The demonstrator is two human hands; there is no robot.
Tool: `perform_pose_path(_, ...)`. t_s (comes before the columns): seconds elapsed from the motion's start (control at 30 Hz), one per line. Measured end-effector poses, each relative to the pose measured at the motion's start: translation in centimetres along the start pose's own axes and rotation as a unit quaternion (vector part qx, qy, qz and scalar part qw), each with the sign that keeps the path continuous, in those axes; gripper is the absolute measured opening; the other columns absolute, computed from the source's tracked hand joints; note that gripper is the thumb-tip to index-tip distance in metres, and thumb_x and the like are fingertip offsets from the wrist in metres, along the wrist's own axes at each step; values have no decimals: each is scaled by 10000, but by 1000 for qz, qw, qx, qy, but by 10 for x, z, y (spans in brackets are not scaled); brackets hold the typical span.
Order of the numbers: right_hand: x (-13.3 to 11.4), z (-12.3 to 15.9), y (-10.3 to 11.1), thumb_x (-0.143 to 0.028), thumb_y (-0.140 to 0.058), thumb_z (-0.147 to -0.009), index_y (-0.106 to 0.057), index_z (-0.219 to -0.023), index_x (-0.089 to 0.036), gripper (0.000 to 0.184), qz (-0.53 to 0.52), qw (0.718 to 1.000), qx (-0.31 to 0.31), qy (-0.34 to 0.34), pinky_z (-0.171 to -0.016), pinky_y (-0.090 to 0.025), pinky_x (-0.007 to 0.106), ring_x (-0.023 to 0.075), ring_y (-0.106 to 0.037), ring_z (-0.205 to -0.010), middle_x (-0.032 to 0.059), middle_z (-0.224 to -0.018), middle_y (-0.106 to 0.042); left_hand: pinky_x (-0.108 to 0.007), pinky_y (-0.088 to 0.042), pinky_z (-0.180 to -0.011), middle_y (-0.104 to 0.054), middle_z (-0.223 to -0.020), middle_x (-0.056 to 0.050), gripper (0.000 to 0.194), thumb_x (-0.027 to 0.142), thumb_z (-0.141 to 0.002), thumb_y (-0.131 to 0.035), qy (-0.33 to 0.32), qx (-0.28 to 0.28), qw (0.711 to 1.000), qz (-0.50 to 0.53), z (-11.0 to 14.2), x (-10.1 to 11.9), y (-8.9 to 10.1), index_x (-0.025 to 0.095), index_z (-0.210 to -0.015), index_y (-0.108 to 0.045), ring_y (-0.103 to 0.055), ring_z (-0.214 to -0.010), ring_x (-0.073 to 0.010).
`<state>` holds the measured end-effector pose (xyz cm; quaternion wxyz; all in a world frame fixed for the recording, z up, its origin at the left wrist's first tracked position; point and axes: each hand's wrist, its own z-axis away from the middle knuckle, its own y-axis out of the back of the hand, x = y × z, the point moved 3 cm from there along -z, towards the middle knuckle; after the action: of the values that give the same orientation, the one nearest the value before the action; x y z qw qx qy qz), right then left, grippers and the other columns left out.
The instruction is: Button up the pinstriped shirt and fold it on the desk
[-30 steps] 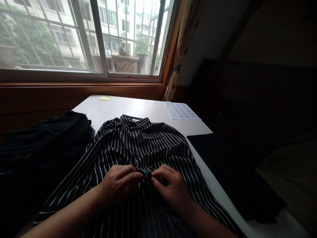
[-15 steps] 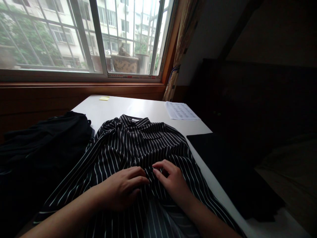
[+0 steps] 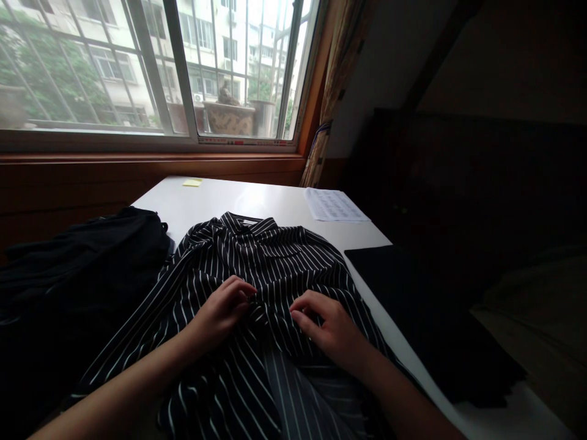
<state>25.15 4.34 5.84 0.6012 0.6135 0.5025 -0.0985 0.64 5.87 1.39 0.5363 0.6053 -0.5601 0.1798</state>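
Striped shirt: we have a black, collared, long-sleeved striped shirt (image 3: 284,263) with thin white stripes, lying on the white table (image 3: 220,195) in front of us, collar (image 3: 265,227) toward the window (image 3: 197,67). The cloth is rumpled across the middle, and the lower front parts to show a greyer, faintly striped face.
Left hand: our left hand (image 3: 222,308) is at the middle of the shirt front, fingers bent and drawn in toward the thumb by the front edge. We cannot tell whether cloth is pinched between them.
Right hand: our right hand (image 3: 328,324) is curled over the other side of the front, thumb and forefinger tips near each other. We cannot tell whether they hold anything.
Collar label: we see a small white label (image 3: 249,222) inside the neck; any writing is too small to read.
Papers: the printed sheets (image 3: 334,205) near the far right corner carry dense rows of print, none of it legible to us.
Yellow note: we make out no writing on the yellow note (image 3: 192,182) at the far edge.
Window strip: small red and dark marks run along the lower frame (image 3: 247,142), unreadable.
Dark cloths: we have dark garments (image 3: 92,269) to our left and a black cloth (image 3: 385,275) to our right.
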Motion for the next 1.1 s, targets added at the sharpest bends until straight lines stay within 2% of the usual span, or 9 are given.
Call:
perform_pose_path(0.2,-6,6,4,-311,-697,-881,-714,-844,-213,106,5,986,-167,18,-671,-461,269,140,-602,-701,-6,-797,-677,-249,-491,-667,-592,-844,-4,281,293,-928,-638,80,-48,983,158,-2,-8,7,180,-1179,-582,-571,-746,-126)
perform_pose_path(0.37,6,17,7,-326,-848,-706,-748,-905,-242,238,30,972,-232,-19,-564,-420,228,141,-603,-675,-22,-796,-699,-267,-499,-713,-567,-1046,-56,214,280,-938,-626,47,-53,984,166,-3,-2,7,174,-1123,-630,-551,-792,-118)
perform_pose_path(0.5,6,26,11,-281,-846,-669,-747,-777,-250,150,15,974,-226,-22,-524,-393,225,140,-590,-625,-37,-696,-674,-301,-533,-787,-557,-1075,-71,158,238,-959,-584,8,-47,992,114,-4,3,7,178,-1091,-647,-576,-887,-148)
perform_pose_path(0.6,-3,25,11,-217,-763,-746,-760,-822,-261,88,-3,976,-220,13,-609,-447,244,152,-625,-680,-26,-748,-708,-338,-537,-847,-570,-1052,-70,140,227,-967,-565,-13,-43,997,70,-5,4,6,185,-1063,-658,-589,-952,-172)
perform_pose_path(0.7,-10,15,11,-107,-631,-824,-754,-982,-255,249,54,982,-171,57,-743,-466,299,169,-648,-769,4,-872,-747,-339,-536,-848,-575,-1032,-66,133,216,-970,-542,-34,-34,998,43,-4,8,6,187,-1021,-662,-592,-950,-174)
perform_pose_path(0.8,-11,7,11,-37,-578,-818,-745,-998,-247,323,156,974,-120,114,-793,-427,354,185,-623,-780,17,-838,-738,-354,-528,-854,-575,-1044,-73,154,183,-957,-514,-69,-30,997,12,1,20,9,190,-1022,-654,-578,-975,-187)
perform_pose_path(0.93,-9,8,7,-27,-619,-758,-759,-892,-255,299,191,960,-147,145,-758,-406,349,184,-581,-734,2,-731,-695,-417,-483,-881,-601,-1031,-72,262,156,-853,-566,-163,-119,977,-72,11,44,4,218,-1089,-660,-544,-979,-225)
perform_pose_path(1.03,-10,11,3,-65,-646,-760,-766,-892,-265,269,159,964,-165,137,-748,-415,337,180,-595,-733,-6,-730,-699,-440,-458,-886,-639,-1043,-58,406,210,-790,-665,-228,-215,937,-155,18,56,-10,267,-1192,-647,-535,-963,-246)
perform_pose_path(1.1,-12,13,1,-117,-674,-780,-767,-917,-260,219,141,966,-182,118,-747,-430,331,182,-620,-738,-3,-744,-711,-440,-452,-881,-658,-1010,-45,429,248,-793,-700,-253,-244,914,-203,22,60,-19,293,-1215,-637,-542,-929,-245)
